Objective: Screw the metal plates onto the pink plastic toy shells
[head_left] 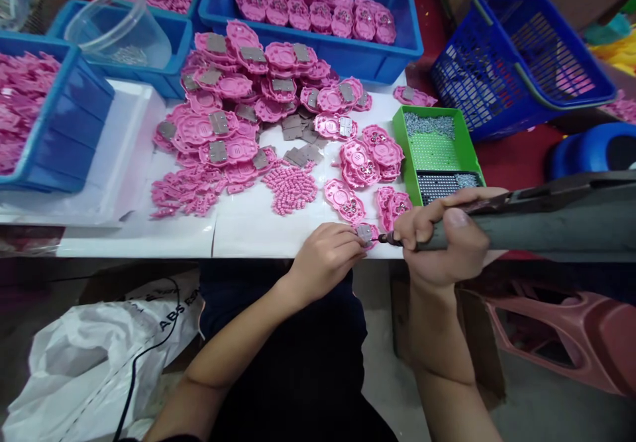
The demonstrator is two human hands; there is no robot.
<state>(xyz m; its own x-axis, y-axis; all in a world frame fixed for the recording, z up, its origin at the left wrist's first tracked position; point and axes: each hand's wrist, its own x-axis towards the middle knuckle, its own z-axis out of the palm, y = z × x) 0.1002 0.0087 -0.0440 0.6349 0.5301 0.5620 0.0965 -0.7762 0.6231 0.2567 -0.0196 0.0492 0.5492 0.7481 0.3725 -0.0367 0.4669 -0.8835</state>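
Note:
My left hand (325, 256) pinches a pink plastic part with a grey metal plate (366, 233) at the front edge of the white table (248, 230). My right hand (442, 236) grips a dark electric screwdriver (546, 220), its tip touching that part from the right. A big heap of pink shells with grey plates (238, 110) lies behind, with small pink pegs (291, 187) and loose grey plates (301, 140) beside it.
A green tray of screws (437, 147) stands right of the parts. Blue bins of pink parts (318, 11) line the back and left (44, 110). A blue basket (521, 51) sits at the right, a white bag (89, 356) on the floor.

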